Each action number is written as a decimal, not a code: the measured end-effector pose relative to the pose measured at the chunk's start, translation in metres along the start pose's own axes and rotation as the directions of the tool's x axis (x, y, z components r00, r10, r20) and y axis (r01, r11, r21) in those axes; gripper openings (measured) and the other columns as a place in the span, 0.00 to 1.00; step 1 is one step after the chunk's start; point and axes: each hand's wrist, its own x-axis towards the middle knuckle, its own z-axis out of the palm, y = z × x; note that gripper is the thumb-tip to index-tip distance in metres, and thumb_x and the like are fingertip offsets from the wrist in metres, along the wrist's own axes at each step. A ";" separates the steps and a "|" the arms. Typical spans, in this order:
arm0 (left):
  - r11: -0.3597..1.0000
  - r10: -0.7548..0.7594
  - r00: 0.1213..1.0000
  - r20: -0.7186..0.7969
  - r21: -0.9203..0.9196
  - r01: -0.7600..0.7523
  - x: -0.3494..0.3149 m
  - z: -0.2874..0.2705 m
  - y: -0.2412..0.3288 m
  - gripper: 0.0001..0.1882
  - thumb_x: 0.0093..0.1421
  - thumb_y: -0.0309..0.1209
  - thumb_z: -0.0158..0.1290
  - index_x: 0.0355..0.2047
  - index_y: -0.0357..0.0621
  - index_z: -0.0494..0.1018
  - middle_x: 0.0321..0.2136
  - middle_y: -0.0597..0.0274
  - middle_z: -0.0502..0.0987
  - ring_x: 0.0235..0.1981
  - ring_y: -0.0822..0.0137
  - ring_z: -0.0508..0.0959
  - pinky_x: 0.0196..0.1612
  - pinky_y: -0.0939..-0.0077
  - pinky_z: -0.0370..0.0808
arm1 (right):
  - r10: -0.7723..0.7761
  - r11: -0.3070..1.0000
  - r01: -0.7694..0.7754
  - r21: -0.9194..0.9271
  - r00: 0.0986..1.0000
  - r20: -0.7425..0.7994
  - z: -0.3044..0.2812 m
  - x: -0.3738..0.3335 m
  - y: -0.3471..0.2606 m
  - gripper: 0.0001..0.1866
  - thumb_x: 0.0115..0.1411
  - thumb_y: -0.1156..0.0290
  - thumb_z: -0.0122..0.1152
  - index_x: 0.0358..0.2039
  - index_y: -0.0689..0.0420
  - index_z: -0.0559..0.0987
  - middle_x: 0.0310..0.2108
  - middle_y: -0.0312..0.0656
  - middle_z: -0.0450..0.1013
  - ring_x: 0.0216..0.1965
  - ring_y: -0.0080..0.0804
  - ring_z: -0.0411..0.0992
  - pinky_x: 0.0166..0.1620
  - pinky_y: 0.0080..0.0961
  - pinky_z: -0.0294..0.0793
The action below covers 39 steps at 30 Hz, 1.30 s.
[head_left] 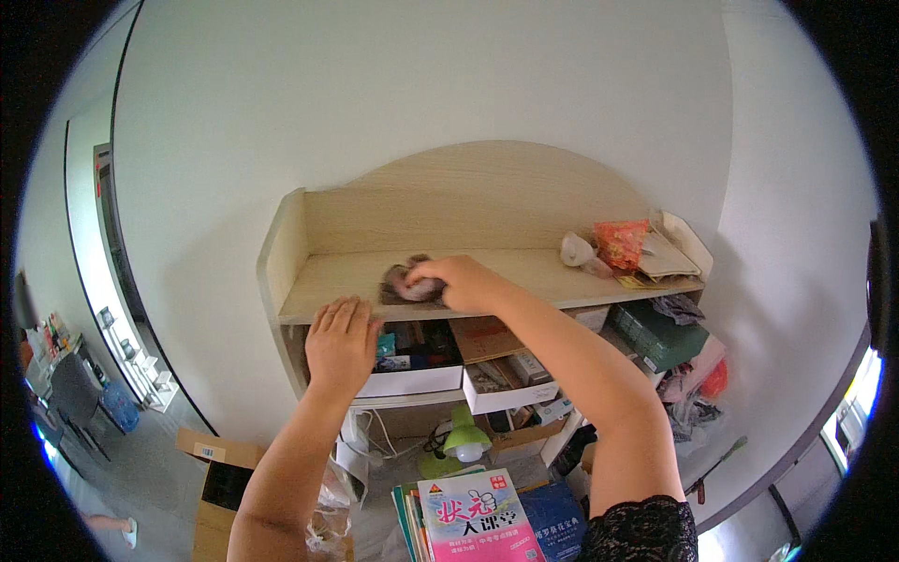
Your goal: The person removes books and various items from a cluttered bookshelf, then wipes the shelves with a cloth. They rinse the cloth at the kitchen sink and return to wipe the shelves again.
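Right hand on a rag up on the shelf, left hand flat at the edge

Far left, somebody's leg with a slipper pokes in; the rest is cut off by the round black rim. Next is an open carton, partly hidden by the left forearm and cropped at the bottom.

The left hand is at the front edge of the shelf, fingers straight out and close together, nothing in them. Can't really tell how hard it's leaning.

Just right of that, the rag is bunched up on the shelf's left half, dark and pretty blurry. The right hand has its fingers curled over it, pinching and pressing the cloth; some of the fingertips are lost in the folds.

Below, a green lamp has its base partly behind the books, which run off the bottom.

Right end of the shelf: an orange bag, contents unclear, then some papers. The green box underneath is partly covered by dark plastic.
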 end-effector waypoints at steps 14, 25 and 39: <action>0.991 -0.131 0.990 0.053 0.036 0.129 -0.002 0.005 0.014 0.15 0.54 0.35 0.55 0.36 0.37 0.76 0.39 0.51 0.78 0.43 0.52 0.77 0.51 0.58 0.70 | 0.284 0.896 -0.404 -0.184 0.840 -0.462 -0.074 -0.166 0.082 0.19 0.45 0.72 0.56 0.41 0.52 0.80 0.35 0.50 0.77 0.40 0.49 0.75 0.44 0.39 0.72; 0.988 -0.113 0.994 0.009 -0.105 0.113 0.021 0.007 0.073 0.25 0.51 0.40 0.59 0.47 0.39 0.71 0.40 0.50 0.77 0.42 0.47 0.76 0.51 0.57 0.68 | -0.070 0.986 0.125 0.107 0.908 -0.413 -0.018 -0.129 0.038 0.19 0.42 0.81 0.51 0.38 0.57 0.76 0.44 0.49 0.74 0.46 0.41 0.71 0.50 0.31 0.68; 0.490 -0.400 0.854 0.334 -0.709 0.507 0.010 -0.010 0.157 0.21 0.46 0.24 0.62 0.43 0.38 0.73 0.36 0.56 0.79 0.37 0.67 0.78 0.43 0.74 0.73 | 0.408 0.679 -0.610 -0.408 0.776 -0.481 -0.100 -0.148 0.193 0.24 0.49 0.70 0.63 0.50 0.53 0.74 0.48 0.52 0.71 0.50 0.48 0.69 0.53 0.41 0.68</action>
